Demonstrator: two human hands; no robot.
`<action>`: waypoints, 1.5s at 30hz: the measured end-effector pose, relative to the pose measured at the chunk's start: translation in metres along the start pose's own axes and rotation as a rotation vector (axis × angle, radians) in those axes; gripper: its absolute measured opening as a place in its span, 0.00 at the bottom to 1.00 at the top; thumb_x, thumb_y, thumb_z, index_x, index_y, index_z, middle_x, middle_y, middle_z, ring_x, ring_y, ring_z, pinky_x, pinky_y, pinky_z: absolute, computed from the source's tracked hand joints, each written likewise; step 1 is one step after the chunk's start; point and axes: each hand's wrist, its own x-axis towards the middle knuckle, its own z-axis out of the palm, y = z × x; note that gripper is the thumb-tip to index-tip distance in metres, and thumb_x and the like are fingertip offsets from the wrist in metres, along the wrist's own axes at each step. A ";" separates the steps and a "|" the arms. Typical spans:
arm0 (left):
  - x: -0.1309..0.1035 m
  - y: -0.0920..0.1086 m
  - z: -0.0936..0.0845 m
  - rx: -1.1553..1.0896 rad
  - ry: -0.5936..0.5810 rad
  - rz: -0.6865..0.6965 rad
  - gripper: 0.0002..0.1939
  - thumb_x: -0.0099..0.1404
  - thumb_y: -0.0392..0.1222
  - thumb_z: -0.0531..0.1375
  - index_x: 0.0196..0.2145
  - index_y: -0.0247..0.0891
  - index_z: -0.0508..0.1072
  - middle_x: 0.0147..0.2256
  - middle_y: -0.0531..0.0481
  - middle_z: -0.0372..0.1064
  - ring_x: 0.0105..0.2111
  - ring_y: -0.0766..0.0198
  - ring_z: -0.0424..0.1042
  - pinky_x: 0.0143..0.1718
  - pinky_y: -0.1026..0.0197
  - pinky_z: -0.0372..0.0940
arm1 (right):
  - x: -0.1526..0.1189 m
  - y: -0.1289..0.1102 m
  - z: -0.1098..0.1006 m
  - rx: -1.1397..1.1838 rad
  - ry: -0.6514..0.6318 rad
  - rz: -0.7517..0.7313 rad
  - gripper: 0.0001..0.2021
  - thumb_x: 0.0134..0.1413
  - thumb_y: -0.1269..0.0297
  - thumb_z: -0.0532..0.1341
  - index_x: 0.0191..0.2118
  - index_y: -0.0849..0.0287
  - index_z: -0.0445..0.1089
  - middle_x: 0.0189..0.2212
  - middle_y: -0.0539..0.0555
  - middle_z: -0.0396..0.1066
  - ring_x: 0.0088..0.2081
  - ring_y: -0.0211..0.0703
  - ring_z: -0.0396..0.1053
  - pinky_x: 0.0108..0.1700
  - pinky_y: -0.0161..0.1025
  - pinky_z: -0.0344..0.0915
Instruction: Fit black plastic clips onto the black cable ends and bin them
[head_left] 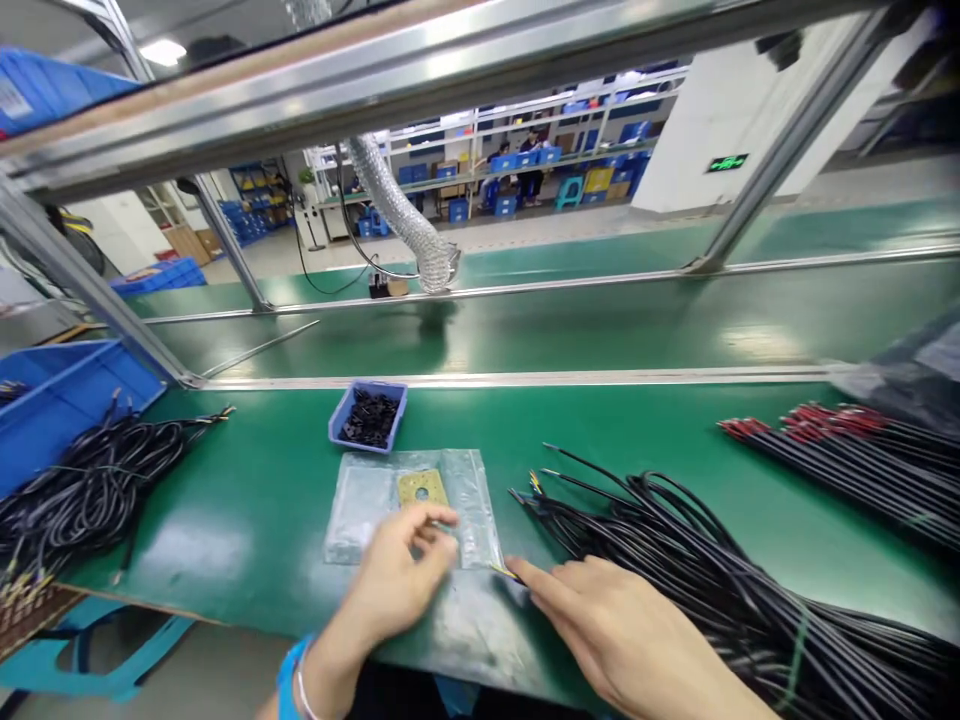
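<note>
One cable tip (504,571) at a clear bag's (360,510) corner

The right hand (600,620) reaches in palm down, fingers together on the tip, thumb hidden; this grip near the end probably leaves the yellow strands exposed; the left hand (409,575) curls over the bag, thumb and forefinger apart, just below a yellow plate (420,487); the cable bundle (675,540) points its ends inward, likely for easy reach.

A white pillar (739,125) bears a green sign (727,163); left of the pillar stand racks (473,150) and a stool (569,190), pale floor (517,233) lies at its foot, far left of it a lamp (163,52) glows
</note>
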 end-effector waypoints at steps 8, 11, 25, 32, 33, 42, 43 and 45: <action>0.128 -0.020 -0.101 0.937 0.258 0.081 0.13 0.66 0.31 0.54 0.41 0.36 0.78 0.42 0.40 0.75 0.47 0.52 0.71 0.51 0.52 0.63 | -0.001 -0.002 0.000 0.094 -0.014 0.088 0.17 0.64 0.71 0.49 0.50 0.53 0.70 0.28 0.49 0.75 0.28 0.39 0.72 0.31 0.36 0.65; 0.151 -0.030 -0.100 1.022 0.218 0.101 0.06 0.64 0.34 0.59 0.39 0.34 0.76 0.42 0.42 0.73 0.48 0.53 0.70 0.51 0.48 0.63 | -0.002 -0.003 0.001 0.108 -0.005 0.107 0.16 0.64 0.70 0.49 0.51 0.52 0.70 0.30 0.49 0.75 0.29 0.39 0.72 0.33 0.36 0.66; 0.120 -0.033 -0.108 0.719 0.430 0.113 0.08 0.67 0.37 0.53 0.42 0.39 0.69 0.36 0.44 0.75 0.39 0.53 0.74 0.41 0.54 0.64 | -0.004 -0.002 0.000 0.132 0.053 0.161 0.14 0.66 0.65 0.51 0.52 0.52 0.69 0.34 0.48 0.77 0.31 0.40 0.73 0.35 0.37 0.69; 0.109 -0.042 -0.106 0.286 0.444 0.084 0.10 0.63 0.42 0.58 0.40 0.38 0.75 0.36 0.46 0.76 0.35 0.57 0.76 0.42 0.53 0.69 | -0.004 -0.002 -0.001 0.166 0.031 0.170 0.15 0.66 0.65 0.50 0.52 0.51 0.68 0.35 0.49 0.77 0.31 0.39 0.73 0.35 0.37 0.69; 0.106 -0.043 -0.103 0.201 0.422 0.070 0.13 0.62 0.45 0.58 0.41 0.36 0.75 0.34 0.46 0.76 0.31 0.58 0.76 0.39 0.54 0.71 | -0.004 -0.002 -0.002 0.165 0.033 0.176 0.14 0.66 0.65 0.51 0.52 0.51 0.68 0.34 0.49 0.77 0.31 0.39 0.73 0.35 0.37 0.69; 0.096 -0.045 -0.094 -0.116 0.383 -0.006 0.28 0.48 0.54 0.69 0.43 0.31 0.77 0.34 0.43 0.78 0.32 0.58 0.77 0.40 0.52 0.73 | -0.004 -0.002 -0.003 0.166 0.059 0.173 0.14 0.66 0.63 0.51 0.52 0.50 0.69 0.33 0.49 0.76 0.30 0.39 0.72 0.33 0.37 0.69; 0.097 -0.047 -0.097 -0.083 0.384 -0.008 0.26 0.48 0.51 0.70 0.42 0.32 0.77 0.34 0.42 0.78 0.33 0.57 0.77 0.41 0.53 0.73 | -0.004 -0.002 -0.003 0.162 0.060 0.171 0.14 0.66 0.63 0.51 0.52 0.50 0.69 0.33 0.48 0.76 0.30 0.39 0.72 0.33 0.37 0.70; 0.098 -0.051 -0.100 0.017 0.381 -0.003 0.20 0.51 0.47 0.68 0.40 0.33 0.78 0.33 0.43 0.79 0.33 0.56 0.78 0.40 0.53 0.72 | -0.005 -0.002 -0.002 0.156 0.060 0.171 0.14 0.66 0.62 0.51 0.52 0.50 0.68 0.33 0.48 0.76 0.30 0.40 0.72 0.33 0.37 0.70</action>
